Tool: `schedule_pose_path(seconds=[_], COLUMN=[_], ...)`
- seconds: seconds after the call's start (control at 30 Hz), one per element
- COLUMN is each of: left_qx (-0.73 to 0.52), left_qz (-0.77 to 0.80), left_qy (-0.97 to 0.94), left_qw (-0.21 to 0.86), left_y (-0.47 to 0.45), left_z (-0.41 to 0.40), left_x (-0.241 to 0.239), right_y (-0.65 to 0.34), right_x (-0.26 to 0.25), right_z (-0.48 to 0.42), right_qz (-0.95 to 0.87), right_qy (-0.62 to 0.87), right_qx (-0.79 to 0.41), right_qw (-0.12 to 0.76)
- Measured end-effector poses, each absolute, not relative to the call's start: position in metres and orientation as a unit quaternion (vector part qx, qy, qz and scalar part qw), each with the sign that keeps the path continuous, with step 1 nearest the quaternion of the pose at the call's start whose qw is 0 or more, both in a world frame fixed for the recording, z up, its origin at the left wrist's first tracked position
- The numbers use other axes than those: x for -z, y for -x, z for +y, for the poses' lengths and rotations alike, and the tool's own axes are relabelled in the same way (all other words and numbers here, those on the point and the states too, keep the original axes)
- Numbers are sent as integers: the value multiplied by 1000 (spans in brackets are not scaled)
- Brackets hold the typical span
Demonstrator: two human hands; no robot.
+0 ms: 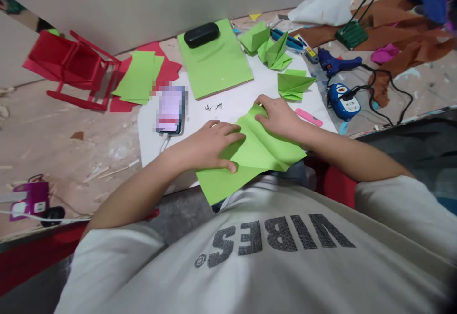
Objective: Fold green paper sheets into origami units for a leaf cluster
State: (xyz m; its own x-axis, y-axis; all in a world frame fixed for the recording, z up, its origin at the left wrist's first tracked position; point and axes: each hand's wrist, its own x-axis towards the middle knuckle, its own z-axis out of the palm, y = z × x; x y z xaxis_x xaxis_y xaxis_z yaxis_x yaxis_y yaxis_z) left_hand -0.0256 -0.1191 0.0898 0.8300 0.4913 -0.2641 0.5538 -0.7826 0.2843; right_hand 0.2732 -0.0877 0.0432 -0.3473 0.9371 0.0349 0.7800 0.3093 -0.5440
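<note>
A sheet of light-green paper (264, 145) lies at the near edge of a white board, its front part hanging over toward my shirt. Soft creases run across it. My left hand (212, 145) rests on the sheet's left side, with fingers spread and thumb apart. At the far edge my right hand (276, 114) pinches the paper between thumb and fingers. Beyond it stand folded green paper pieces (295, 85), and a pink cutter (309, 117) lies just right of my right hand.
A phone (170, 109) with a cable is left of my hands. Behind lies a green paper stack (217, 66) under a black case (202, 35). A small red rocking chair (76, 68) stands far left. To the right are a blue glue gun (337, 61) and a power adapter (343, 100) with cords.
</note>
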Motion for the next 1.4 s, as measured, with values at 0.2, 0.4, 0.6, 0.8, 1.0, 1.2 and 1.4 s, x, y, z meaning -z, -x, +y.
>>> schedule_pose_path(seconds=[0.2,0.4,0.6,0.8,1.0,1.2,1.4], left_qx=[105,26,-27,-43,-46,-38,-31], left_qz=[359,373,376,371,369,365,367], left_qy=[-919,-921,-915,-911,-912,-915,-918], left_qw=[123,107,142,173,172,164,146], left_y=[20,19,27,30,31,32,32], left_z=[-125,-139,-142,-140,-140,-138,-138], left_x=[-89,-58,-32,-20,-19,-19,-20], right_y=[-259,-259,-264,-262,-263,-259,-256], right_x=[-49,-45,-40,-42,-43,-46,-59], right_z=[-61,-57,-54,-57,-59,-60,-65], right_qz=[-807,-801,-800,-811,-822,-823,-826], right_qy=[513,538,559,561,545,553,551], right_qx=[-245,-213,-186,-155,-152,-129,-111], right_qw=[159,151,116,55,60,6,-40])
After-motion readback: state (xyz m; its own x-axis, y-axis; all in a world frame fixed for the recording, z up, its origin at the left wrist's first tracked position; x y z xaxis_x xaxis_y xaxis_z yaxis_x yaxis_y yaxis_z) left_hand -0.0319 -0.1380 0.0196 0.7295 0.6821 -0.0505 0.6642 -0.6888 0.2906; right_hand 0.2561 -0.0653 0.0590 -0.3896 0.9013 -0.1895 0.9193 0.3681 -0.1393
